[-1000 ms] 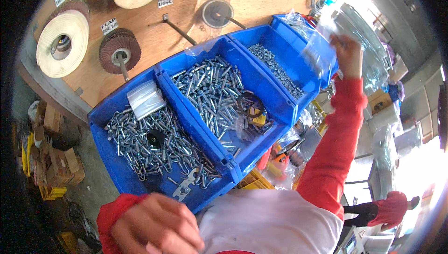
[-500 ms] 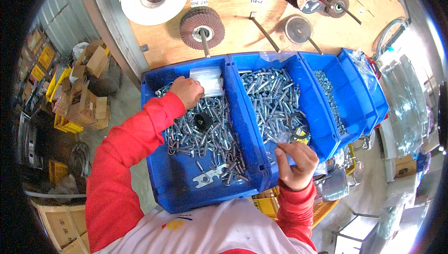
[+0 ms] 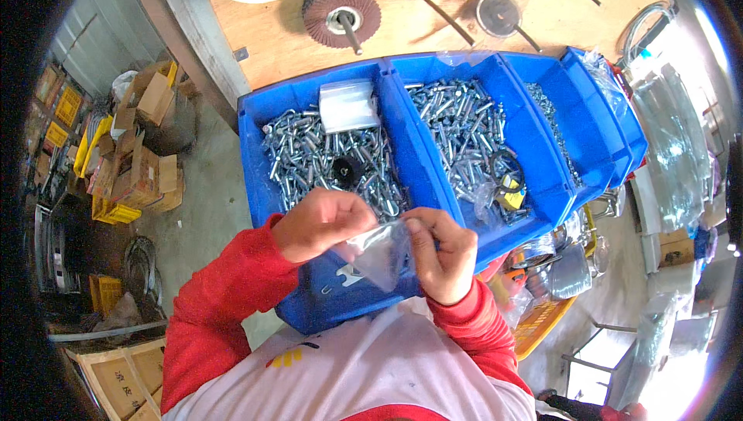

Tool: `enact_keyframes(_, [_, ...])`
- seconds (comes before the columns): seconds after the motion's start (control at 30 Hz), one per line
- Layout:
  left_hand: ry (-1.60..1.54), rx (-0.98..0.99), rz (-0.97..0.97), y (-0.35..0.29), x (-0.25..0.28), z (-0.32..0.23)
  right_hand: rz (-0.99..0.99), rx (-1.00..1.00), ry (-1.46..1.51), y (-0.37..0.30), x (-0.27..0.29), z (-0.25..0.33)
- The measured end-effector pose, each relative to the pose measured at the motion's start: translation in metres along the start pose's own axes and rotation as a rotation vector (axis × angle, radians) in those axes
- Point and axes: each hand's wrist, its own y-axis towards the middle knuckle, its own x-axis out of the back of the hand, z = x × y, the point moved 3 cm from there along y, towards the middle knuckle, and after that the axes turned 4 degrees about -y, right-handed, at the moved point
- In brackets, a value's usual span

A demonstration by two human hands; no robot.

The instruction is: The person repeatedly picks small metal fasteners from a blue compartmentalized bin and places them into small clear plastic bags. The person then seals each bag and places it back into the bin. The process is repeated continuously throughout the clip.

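Note:
My left hand [image 3: 323, 224] and my right hand [image 3: 444, 257] are both closed on a small clear plastic bag [image 3: 381, 257], stretched between them over the near part of the leftmost blue bin [image 3: 309, 297]. My fingers pinch its upper edge, and the bag looks flat. Behind my hands, loose metal bolts [image 3: 298, 146] fill the bin, with a black round part [image 3: 347, 170] lying on them. A stack of clear bags [image 3: 348, 106] rests at the bin's far end. The flat metal wrench [image 3: 352, 274] on the bin floor is partly covered by the bag.
To the right, a second blue bin [image 3: 433, 181] holds more bolts and a black ring [image 3: 508, 172]. Further bins stand beyond it. Abrasive discs [image 3: 342, 12] hang on pegs on the wooden board [image 3: 271, 49]. Cardboard boxes [image 3: 139, 169] sit at left, a yellow crate [image 3: 538, 326] at lower right.
My left hand has come back from the stack of bags toward me. My right hand has moved left to meet it, and a single clear bag is now held between both.

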Motion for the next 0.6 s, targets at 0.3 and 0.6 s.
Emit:
enact_keyframes(0.3, [0.098, 0.041, 0.029, -0.059, -0.016, 0.034, -0.081, -0.358, 0.333, -0.009, -0.004, -0.024])
enact_keyframes(0.6, [0.403, -0.226, -0.122, -0.050, -0.024, 0.028, -0.110, -0.379, 0.378, -0.001, -0.003, -0.039])
